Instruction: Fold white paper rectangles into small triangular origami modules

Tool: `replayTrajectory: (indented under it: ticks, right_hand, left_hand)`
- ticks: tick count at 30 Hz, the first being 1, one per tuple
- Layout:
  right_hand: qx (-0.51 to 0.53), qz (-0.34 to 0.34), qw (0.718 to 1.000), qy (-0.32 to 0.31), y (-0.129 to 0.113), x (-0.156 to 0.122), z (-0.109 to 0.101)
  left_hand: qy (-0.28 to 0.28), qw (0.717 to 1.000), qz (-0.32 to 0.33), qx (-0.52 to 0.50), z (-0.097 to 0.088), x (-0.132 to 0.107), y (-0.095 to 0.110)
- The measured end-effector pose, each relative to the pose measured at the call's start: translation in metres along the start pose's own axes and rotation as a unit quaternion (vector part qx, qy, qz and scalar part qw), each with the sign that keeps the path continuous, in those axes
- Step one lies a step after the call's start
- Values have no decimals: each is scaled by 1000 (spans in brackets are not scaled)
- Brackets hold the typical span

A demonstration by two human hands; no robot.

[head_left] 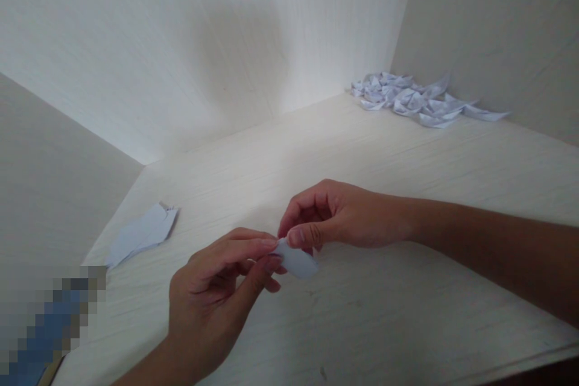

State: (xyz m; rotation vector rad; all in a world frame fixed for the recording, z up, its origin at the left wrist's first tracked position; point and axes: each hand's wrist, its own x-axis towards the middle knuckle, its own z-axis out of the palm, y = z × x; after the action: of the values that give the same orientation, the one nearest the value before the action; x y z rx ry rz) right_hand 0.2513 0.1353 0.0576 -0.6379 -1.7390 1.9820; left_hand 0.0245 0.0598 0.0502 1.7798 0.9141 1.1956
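A small piece of white paper (299,260) is held between both hands, above the pale tabletop (362,325). My left hand (226,283) pinches its left edge between thumb and fingers. From the right, my right hand (335,217) grips the upper edge, with the thumb on top and the fingers curled behind. The paper's lower right part hangs free, and its edge under the fingertips is hidden. On the left lies a stack of white paper sheets (142,232), apart from my left hand.
A pile of folded white paper pieces (407,99) lies in the far right corner, against the walls. Pale panels (289,30) enclose the back and both sides. A blurred-out blue object (54,325) is at the lower left. The table's front edge (534,359) shows at lower right.
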Motion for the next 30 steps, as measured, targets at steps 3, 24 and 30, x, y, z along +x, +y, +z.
replayTrajectory:
  ticks: [3, 24, 30]
  right_hand:
    - [14, 8, 1000, -4, 0, -1, 1]
    - [-248, -93, 954, 144, -6, -5, 14]
    - [-306, -74, 931, 183, -6, -4, 16]
  left_hand:
    - [-7, 1000, -13, -11, 0, 0, 2]
    - [-46, 993, -49, 99, -6, 3, 0]
    - [-96, 965, -3, 246, -10, 3, 3]
